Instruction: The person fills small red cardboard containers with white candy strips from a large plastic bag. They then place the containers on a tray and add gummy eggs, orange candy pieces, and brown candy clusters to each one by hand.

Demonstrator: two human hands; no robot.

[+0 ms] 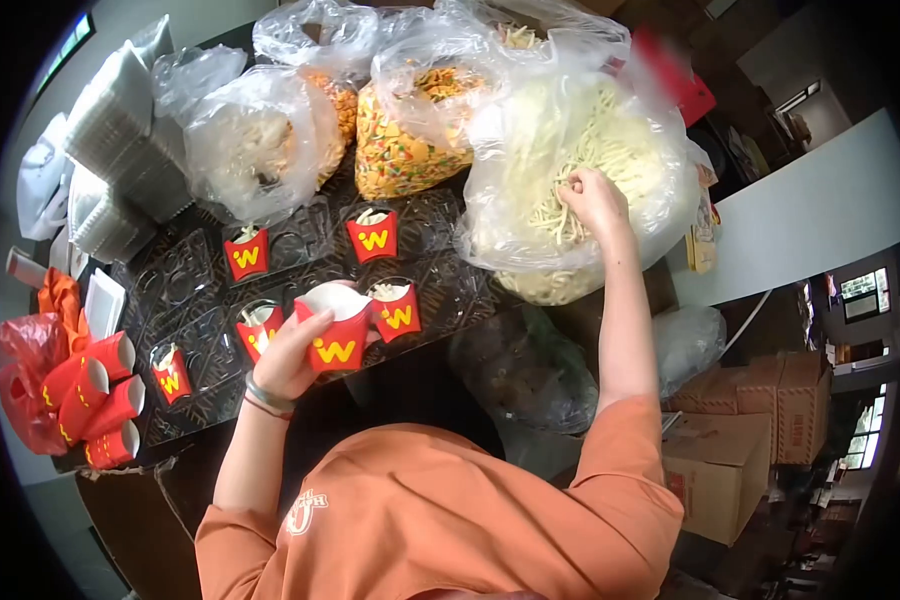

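Note:
My left hand (286, 358) is wrapped round a red fries box (336, 335) with a yellow W, held upright above the table's front edge. Its white inside shows, and I see no sticks in it. At the right, my right hand (598, 200) reaches into a large clear plastic bag (490, 225) of pale, fry-shaped sticks (625, 150). The fingers are pinched on some of those sticks, partly hidden by the hand. Around the held box stand several red boxes with pale sticks in them, such as one box (373, 238) and another box (247, 256).
Clear plastic trays (170, 275) cover the dark table. Behind them sit a bag of orange and yellow pieces (410, 150) and a bag of whitish pieces (260, 150). Stacked clear containers (120, 130) and nested red boxes (85, 395) are at the left. Cardboard cartons (715, 470) stand lower right.

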